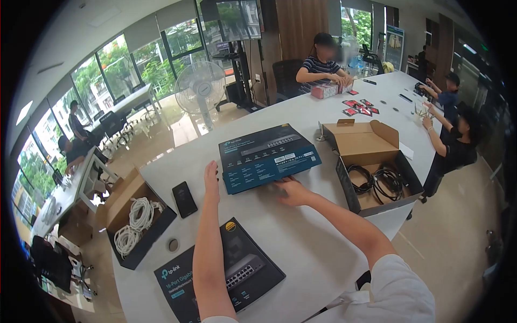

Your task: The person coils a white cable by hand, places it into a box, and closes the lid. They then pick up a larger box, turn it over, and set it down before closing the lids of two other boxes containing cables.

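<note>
Head view: L hand (211,180) left of teal box (269,161), fingers fairly wide, contact unclear. R hand (292,192) at box's near edge, fingertips hidden, can't tell grip. Prob. box-handling step; shifting it likely needs support both sides. Open cable box (396,206) right of R hand.

From here I see my left hand (212,180) upright at the left end of a closed black-and-teal cardboard box (269,156), and my right hand (293,192) at its lower front edge, above the white tabletop (301,237). A flat black printed box (253,264) lies partly behind my left forearm. To the left, I see a black rectangular phone (185,199) near an open box of coiled white cables (141,214); to the right, an open box holds coiled black cables (387,183).
</note>
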Action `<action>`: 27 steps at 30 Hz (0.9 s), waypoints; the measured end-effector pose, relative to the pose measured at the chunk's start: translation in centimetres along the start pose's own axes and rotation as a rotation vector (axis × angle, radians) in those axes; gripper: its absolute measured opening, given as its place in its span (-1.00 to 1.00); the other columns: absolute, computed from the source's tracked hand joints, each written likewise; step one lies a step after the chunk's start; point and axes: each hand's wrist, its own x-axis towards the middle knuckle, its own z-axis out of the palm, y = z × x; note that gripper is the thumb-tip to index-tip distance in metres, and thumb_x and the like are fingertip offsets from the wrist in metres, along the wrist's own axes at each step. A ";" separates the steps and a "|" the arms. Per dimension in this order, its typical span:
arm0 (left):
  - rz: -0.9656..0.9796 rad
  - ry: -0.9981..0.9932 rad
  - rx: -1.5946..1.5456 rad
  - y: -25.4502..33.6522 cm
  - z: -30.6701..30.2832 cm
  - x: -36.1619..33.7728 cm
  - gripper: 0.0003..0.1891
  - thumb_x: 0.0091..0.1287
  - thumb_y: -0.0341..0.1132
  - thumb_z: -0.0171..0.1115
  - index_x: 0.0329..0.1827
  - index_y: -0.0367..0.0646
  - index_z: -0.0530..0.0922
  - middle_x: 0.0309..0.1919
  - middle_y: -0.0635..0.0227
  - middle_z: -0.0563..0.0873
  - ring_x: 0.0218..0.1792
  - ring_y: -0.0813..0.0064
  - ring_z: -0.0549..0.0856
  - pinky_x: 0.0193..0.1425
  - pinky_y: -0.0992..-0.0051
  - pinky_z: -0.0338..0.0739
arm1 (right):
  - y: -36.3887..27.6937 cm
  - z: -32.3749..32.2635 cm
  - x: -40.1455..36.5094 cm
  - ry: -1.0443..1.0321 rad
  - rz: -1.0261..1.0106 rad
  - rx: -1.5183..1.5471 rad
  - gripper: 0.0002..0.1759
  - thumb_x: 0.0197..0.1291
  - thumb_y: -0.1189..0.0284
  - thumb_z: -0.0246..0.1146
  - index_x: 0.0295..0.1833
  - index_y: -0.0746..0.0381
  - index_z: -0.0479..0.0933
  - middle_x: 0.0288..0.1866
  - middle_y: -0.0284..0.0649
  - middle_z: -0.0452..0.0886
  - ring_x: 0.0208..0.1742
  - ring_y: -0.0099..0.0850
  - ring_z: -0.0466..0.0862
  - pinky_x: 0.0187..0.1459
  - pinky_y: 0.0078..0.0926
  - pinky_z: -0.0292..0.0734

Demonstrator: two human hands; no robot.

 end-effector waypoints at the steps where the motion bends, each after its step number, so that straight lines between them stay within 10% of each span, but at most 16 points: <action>1: 0.007 0.002 0.011 0.3 -0.1 -0.2 -0.28 0.33 0.20 0.11 0.43 -0.06 0.34 0.29 0.23 0.47 0.28 0.31 0.42 0.33 0.23 0.28 | 0.1 0.1 0.1 0.071 0.103 0.118 -0.44 0.11 0.26 0.36 0.24 0.21 0.52 0.18 0.04 0.56 0.25 0.01 0.49 0.21 -0.15 0.42; 6: 0.009 0.011 0.260 -0.2 -0.1 -0.1 -0.44 0.38 0.03 0.14 0.32 -0.14 0.45 0.00 0.29 0.63 -0.15 0.47 0.63 -0.04 0.43 0.50 | 0.6 -0.1 -2.8 0.591 0.495 0.337 -0.74 0.27 0.34 0.25 -0.32 0.34 0.61 -0.53 -0.17 0.64 -0.47 -0.26 0.64 -0.28 -0.34 0.52; 12: 0.056 0.024 0.497 -1.8 0.1 0.2 -0.46 0.38 0.05 0.16 0.14 -0.27 0.56 -0.31 0.21 0.70 -0.44 0.46 0.66 -0.42 0.42 0.61 | 5.9 -1.0 -3.5 1.103 0.491 0.314 -0.72 0.37 0.33 0.21 -0.19 0.38 0.47 -0.23 -0.12 0.50 -0.23 -0.29 0.58 -0.11 -0.38 0.47; 20: -0.236 -0.115 0.587 -1.7 -0.1 0.2 -0.33 0.43 0.16 -0.01 0.20 -0.35 0.54 -0.03 0.08 0.69 -0.14 0.25 0.75 -0.14 0.28 0.70 | 7.4 0.1 -2.9 0.949 0.475 0.434 -0.48 0.36 0.28 0.23 0.28 0.40 0.38 0.22 0.08 0.47 0.21 -0.06 0.52 0.27 -0.29 0.36; 23: 0.130 0.017 0.975 -4.1 -1.0 1.7 -0.37 0.40 0.13 0.06 -0.05 -0.42 0.65 -0.33 0.04 0.73 -0.39 0.38 0.75 -0.38 0.39 0.64 | 6.6 -0.3 -3.2 0.798 0.446 0.477 -0.46 0.39 0.28 0.17 0.33 0.41 0.36 0.20 0.08 0.53 0.23 -0.08 0.53 0.28 -0.32 0.38; 27: -0.060 0.025 0.715 -0.6 0.9 -0.7 -0.40 0.39 0.09 0.12 -0.11 -0.45 0.67 -0.39 0.06 0.74 -0.48 0.35 0.76 -0.42 0.43 0.65 | 5.9 -1.2 -3.4 0.827 0.523 0.481 -0.56 0.39 0.34 0.15 0.27 0.36 0.44 0.13 0.03 0.56 0.17 -0.08 0.55 0.21 -0.29 0.42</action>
